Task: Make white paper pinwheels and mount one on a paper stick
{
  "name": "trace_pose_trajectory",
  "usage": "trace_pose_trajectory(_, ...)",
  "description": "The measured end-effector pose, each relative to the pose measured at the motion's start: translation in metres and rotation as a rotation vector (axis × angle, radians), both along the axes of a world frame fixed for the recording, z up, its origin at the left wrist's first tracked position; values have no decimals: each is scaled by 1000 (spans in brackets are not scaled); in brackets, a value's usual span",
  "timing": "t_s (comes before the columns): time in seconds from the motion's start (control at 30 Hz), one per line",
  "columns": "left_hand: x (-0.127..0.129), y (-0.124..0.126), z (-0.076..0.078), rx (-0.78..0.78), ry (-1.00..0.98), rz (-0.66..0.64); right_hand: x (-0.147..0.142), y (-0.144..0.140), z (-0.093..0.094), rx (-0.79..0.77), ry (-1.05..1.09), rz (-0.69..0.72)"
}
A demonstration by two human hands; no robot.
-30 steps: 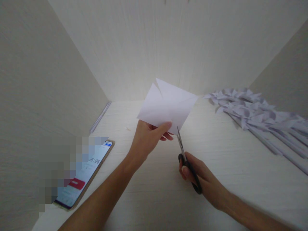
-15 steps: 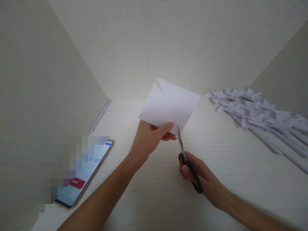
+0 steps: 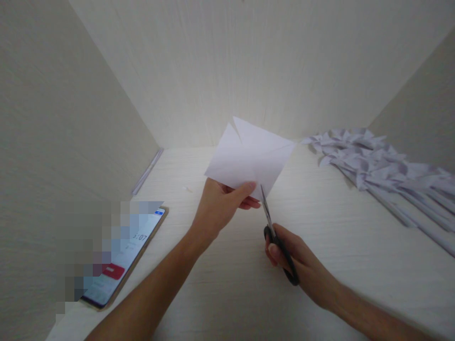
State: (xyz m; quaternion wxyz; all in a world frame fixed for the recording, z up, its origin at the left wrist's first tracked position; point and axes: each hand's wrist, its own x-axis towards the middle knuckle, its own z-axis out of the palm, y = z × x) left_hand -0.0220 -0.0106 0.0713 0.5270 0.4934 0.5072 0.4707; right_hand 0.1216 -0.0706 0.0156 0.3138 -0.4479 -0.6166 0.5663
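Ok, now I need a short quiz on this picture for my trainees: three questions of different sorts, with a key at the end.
1. What does the left hand hold?
A) a cup
B) a sheet of paper
C) a paintbrush

2. True or false: the phone lies on the left side of the picture and the paper pinwheels on the right.

3. Fill in the missing word: the scissors in the right hand have ____ handles.

Key: 1. B; 2. true; 3. black.
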Motion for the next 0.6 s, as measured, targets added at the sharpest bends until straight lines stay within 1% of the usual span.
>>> trace_pose_trajectory(0.33, -3, 1, 1, -11, 42, -33, 3, -1, -1, 4, -67, -6)
trace_pose_trajectory(0.6, -3, 1, 1, -18, 56, -31, 3, 0, -2, 1, -79, -10)
